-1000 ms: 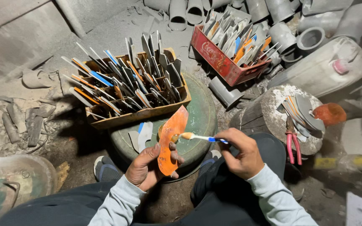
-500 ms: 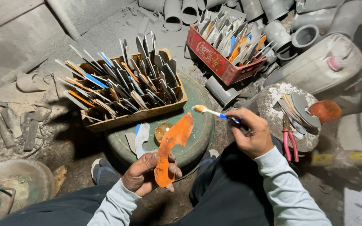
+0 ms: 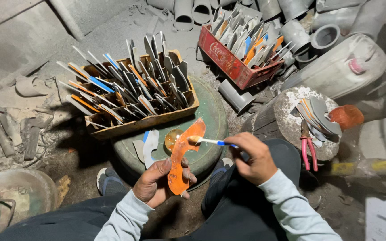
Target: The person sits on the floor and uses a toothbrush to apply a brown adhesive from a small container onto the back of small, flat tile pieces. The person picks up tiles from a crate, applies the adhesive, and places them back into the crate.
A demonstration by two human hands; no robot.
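My left hand (image 3: 159, 181) grips a curved orange blade-shaped piece (image 3: 182, 154) by its lower end, holding it upright over a round green drum lid (image 3: 211, 117). My right hand (image 3: 255, 157) holds a toothbrush (image 3: 207, 141) with a blue and white handle; its bristles touch the upper part of the orange piece. A small pool of amber liquid (image 3: 172, 138) lies on the lid just left of the piece.
A wooden crate (image 3: 135, 96) of several upright blades sits behind the lid; a red crate (image 3: 237, 49) of more blades stands farther back. A stump (image 3: 291, 118) at right bears stacked blades and red-handled pliers (image 3: 308, 149). Grey pipes and a large canister (image 3: 340, 67) crowd the back.
The toothbrush came off the orange piece and swung up to the right, then returned onto its upper part. My left hand lowered the piece slightly, then raised it again.
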